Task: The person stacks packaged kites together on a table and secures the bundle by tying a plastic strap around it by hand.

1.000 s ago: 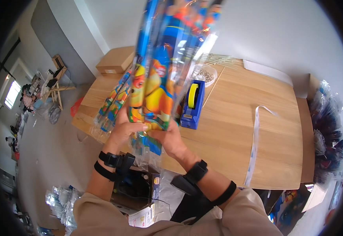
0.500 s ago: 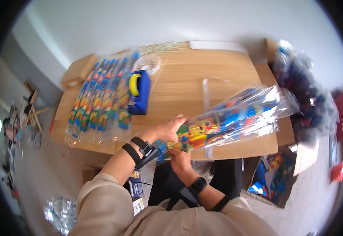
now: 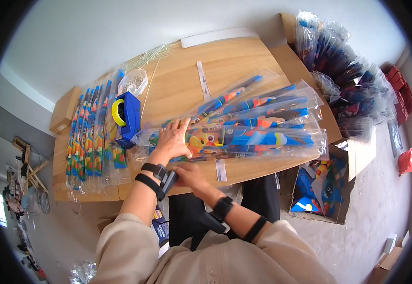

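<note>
Tape dispenser (image 3: 131, 113): blue, standing on the counter (image 3: 168, 78), with a yellow tape roll (image 3: 115, 116) in it.
Bundle (image 3: 258, 137): colourfully printed pieces in clear film, lying on the counter to the right of the tape dispenser; the gathered end is just beside it, the other ends fan out away from it. Whether film and dispenser touch, I cannot tell.
Left hand (image 3: 170, 141): to the right of the tape dispenser, laid over the gathered end of the bundle; grip released, fingers spread.
Right hand (image 3: 192, 176): to the right of the tape dispenser and nearer the body, at the counter's front edge just below the bundle; fingers bent and partly hidden behind the left forearm, so I cannot tell whether the grip is clenched or grasping anything.
White strip (image 3: 201, 75): to the right of the tape dispenser, running under the bundle and showing on both sides of it.
Wrapped row (image 3: 87, 137): similar printed pieces side by side, left of the tape dispenser.
Bowl (image 3: 133, 81): just behind the tape dispenser, holding small bits.
Thin sticks (image 3: 149, 56): behind the tape dispenser, beyond the bowl.
Open carton (image 3: 344, 208): well to the right of the tape dispenser, below counter height, with bright printed pieces inside.
</note>
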Available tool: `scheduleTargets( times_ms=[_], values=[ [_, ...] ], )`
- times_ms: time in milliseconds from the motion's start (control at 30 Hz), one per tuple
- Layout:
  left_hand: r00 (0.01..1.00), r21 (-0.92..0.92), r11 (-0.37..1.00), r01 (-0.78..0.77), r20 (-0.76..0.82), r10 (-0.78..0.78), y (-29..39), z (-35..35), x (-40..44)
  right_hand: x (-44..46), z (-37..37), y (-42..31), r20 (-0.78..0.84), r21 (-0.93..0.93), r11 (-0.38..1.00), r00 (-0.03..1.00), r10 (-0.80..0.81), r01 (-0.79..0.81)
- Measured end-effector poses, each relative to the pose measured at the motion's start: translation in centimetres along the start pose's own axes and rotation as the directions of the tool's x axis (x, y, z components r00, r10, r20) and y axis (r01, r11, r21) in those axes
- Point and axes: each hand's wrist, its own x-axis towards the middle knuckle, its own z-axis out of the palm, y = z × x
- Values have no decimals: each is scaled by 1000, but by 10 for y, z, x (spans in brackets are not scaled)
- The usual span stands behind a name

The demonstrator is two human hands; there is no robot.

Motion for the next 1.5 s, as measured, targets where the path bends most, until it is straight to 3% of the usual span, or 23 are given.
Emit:
scheduleTargets(
  times_ms=[33,100,167,267,400,533,733,800,833,867,1000,1100,1200,1267,1333,1367,1400,1433,1467,1500],
  values=[
    [999,-6,1000,-5,-34,4,-3,3,3,-12,-13,-10,-106,-81,997,994,9,-18],
    [999,-15,1000,-10,-45,10,-9,3,11,-30,-47,1,-245,-168,955,928,-281,245],
    [996,4,1000,-9,-84,9,-7,0,11,-54,-81,-23,-338,-65,986,926,-167,155],
    [991,9,1000,-15,-134,16,-1,-2,14,-68,-117,-36,-457,137,975,884,-94,175],
    [964,8,991,-136,-231,135,9,-7,8,-66,-115,-46,-380,-36,994,919,-109,103],
    [956,-5,982,-191,-228,185,15,-11,-11,-61,-107,-36,-287,-115,992,955,-75,44],
    [922,-23,959,-284,-282,266,5,-1,-42,-59,-100,-39,-347,-109,994,938,-14,-25],
    [887,-115,922,-371,-336,315,9,12,-47,-65,-102,-38,-372,-95,994,928,18,-57],
    [827,-74,902,-426,-437,354,13,20,-48,-69,-103,-35,-364,-1,997,928,77,-83],
    [819,-100,881,-462,-429,381,18,25,-51,-74,-104,-35,-358,95,990,924,131,-103],
    [827,-59,915,-400,-453,332,40,38,-63,-98,-109,-26,-279,332,939,941,192,-93],
    [842,-87,919,-385,-441,310,52,44,-70,-93,-123,-9,-204,626,780,963,175,-9],
    [829,-110,919,-379,-480,285,61,53,-65,-82,-130,4,-243,644,763,961,134,56],
    [827,-118,923,-365,-498,263,66,58,-64,-90,-109,-17,-242,490,871,965,104,29],
    [726,129,940,-317,-605,328,71,58,-65,-99,-107,-23,-269,134,984,952,149,-116],
    [670,178,924,-338,-645,369,76,59,-71,-103,-104,-27,-334,-153,969,933,133,-193],
    [664,185,915,-358,-638,389,77,63,-75,-110,-102,-27,-349,-140,973,928,126,-185],
    [671,222,907,-359,-614,416,75,69,-78,-118,-100,-25,-348,-652,758,883,-315,13],
    [678,257,899,-356,-591,437,74,76,-82,-125,-99,-25,-108,-962,260,750,-653,87],
    [698,255,902,-350,-571,432,74,79,-88,-131,-96,-34,28,-995,40,662,-749,87]
  ],
)
